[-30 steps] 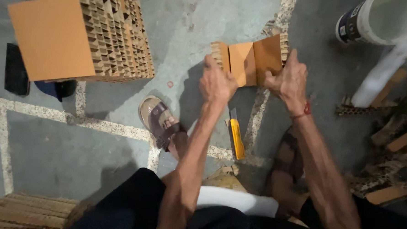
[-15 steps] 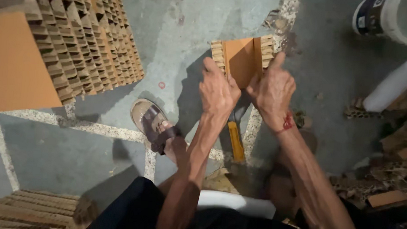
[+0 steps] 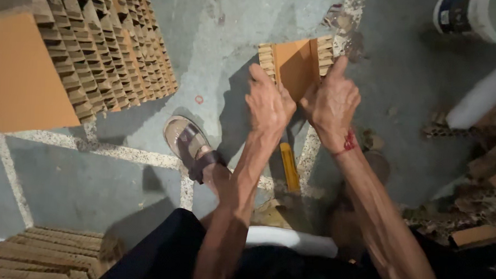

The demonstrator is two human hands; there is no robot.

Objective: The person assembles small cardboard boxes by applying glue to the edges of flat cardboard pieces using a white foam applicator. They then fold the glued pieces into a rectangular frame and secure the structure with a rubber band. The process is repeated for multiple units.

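Head view, looking down at a grey concrete floor [image 3: 230, 38] crossed by pale speckled joint lines. At upper left, a large stack of honeycomb cardboard blocks [image 3: 101, 44] is shown, with a flat brown sheet [image 3: 22, 74] laid over its near side. A second, lower pile of corrugated board [image 3: 42, 253] is seen at the bottom left corner. At upper right, a white bucket [image 3: 482, 18] is cut by the frame edge, and loose cardboard scraps [image 3: 474, 183] are scattered along the right side. A sandalled foot [image 3: 189, 145] is planted on the floor near the centre.

A small honeycomb cardboard piece [image 3: 296, 63], brown-faced with ribbed edges, is held up above the floor between both hands. The left hand [image 3: 269, 104] is closed on its lower left edge, fingers curled around it. The right hand [image 3: 330, 101] is closed on its lower right edge, with the thumb raised against the ribbed side. A red thread [image 3: 348, 143] is worn at the right wrist. A yellow utility knife [image 3: 289, 166] is seen lying on the floor below the hands, untouched.
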